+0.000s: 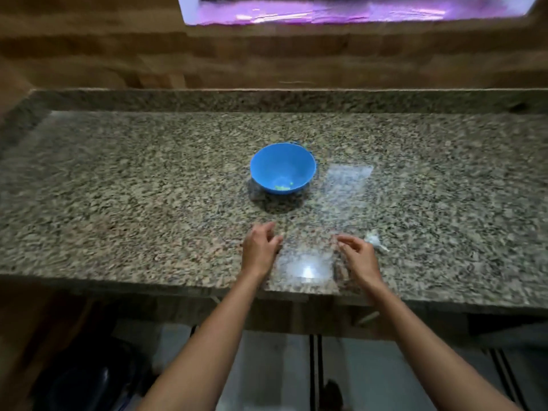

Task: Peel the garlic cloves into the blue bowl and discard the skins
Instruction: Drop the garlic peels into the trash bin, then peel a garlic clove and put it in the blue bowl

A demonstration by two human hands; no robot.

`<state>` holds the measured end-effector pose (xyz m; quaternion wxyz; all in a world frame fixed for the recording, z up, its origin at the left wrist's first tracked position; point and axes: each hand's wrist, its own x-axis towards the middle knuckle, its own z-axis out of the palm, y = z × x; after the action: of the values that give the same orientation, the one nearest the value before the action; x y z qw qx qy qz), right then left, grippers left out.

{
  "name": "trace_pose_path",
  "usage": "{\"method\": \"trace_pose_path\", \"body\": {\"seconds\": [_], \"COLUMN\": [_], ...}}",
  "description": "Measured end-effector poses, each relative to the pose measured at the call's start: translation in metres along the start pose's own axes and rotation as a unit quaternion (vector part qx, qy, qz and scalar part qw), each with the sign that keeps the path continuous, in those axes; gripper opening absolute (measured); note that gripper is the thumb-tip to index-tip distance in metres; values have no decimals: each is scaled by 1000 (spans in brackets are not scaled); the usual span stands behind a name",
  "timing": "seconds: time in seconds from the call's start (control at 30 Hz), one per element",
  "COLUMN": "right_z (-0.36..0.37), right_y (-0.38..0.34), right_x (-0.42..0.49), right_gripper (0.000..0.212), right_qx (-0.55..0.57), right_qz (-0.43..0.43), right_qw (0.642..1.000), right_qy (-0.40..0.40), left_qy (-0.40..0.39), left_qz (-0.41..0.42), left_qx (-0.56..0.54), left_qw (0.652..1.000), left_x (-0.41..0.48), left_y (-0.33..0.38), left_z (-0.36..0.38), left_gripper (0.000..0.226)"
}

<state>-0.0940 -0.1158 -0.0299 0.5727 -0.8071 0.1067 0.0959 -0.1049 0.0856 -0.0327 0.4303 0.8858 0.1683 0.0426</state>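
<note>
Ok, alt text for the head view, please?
The left hand and right hand hover loosely curled, apparently empty, over the near edge of a granite counter. A blue bowl with a few pale pieces sits beyond them; a white scrap lies right of the right hand.

Under your fingers runs a speckled granite countertop. Well beyond your fingers, a raised granite ledge lines its back edge. Behind that stands a wood-panelled wall, and at the top a window glows purple. Below and left of your fingers, under the counter, a dark rounded container, too blurred to make out, sits near a pale floor.
</note>
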Motion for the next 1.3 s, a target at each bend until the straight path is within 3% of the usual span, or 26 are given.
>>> {"method": "trace_pose_path", "body": {"seconds": [0.2,0.33,0.4,0.6,0.7,0.73,0.8,0.87,1.0,1.2,1.3], "right_z": [-2,-11,-18,-50,-76,-82,-88,-84,-75,-66,-53], "right_y": [-1,-10,-15,-27,-18,-12,3,14,28,11,-1], "right_x": [20,23,24,20,14,14,20,27,30,17,16], "right_gripper": [16,13,11,12,13,15,20,23,18,24,26], "right_qx": [111,142,149,190,219,197,110,61,78,241,261], "right_qz": [94,94,89,78,51,46,53,86,115,135,96], "right_qw": [987,984,984,979,971,972,979,986,986,960,959], "right_qy": [-66,-55,-41,-12,82,122,163,128,93,-47,-49], "left_qy": [-23,100,124,-8,23,-9,-151,-250,-237,-291,-253], "left_qz": [49,90,93,9,101,120,98,50,58,-8,-123], "left_qx": [151,-8,-33,163,79,46,32,27,-2,-201,-356], "left_qw": [987,991,987,987,991,992,983,966,970,936,891], "left_x": [20,35,67,138,97,75,32,5,-6,-2,-3], "left_y": [6,56,83,89,113,120,120,110,104,88,85], "left_z": [17,2,-9,2,23,36,73,110,129,93,78], "left_gripper": [18,15,18,21,27,25,26,37,46,46,43]}}
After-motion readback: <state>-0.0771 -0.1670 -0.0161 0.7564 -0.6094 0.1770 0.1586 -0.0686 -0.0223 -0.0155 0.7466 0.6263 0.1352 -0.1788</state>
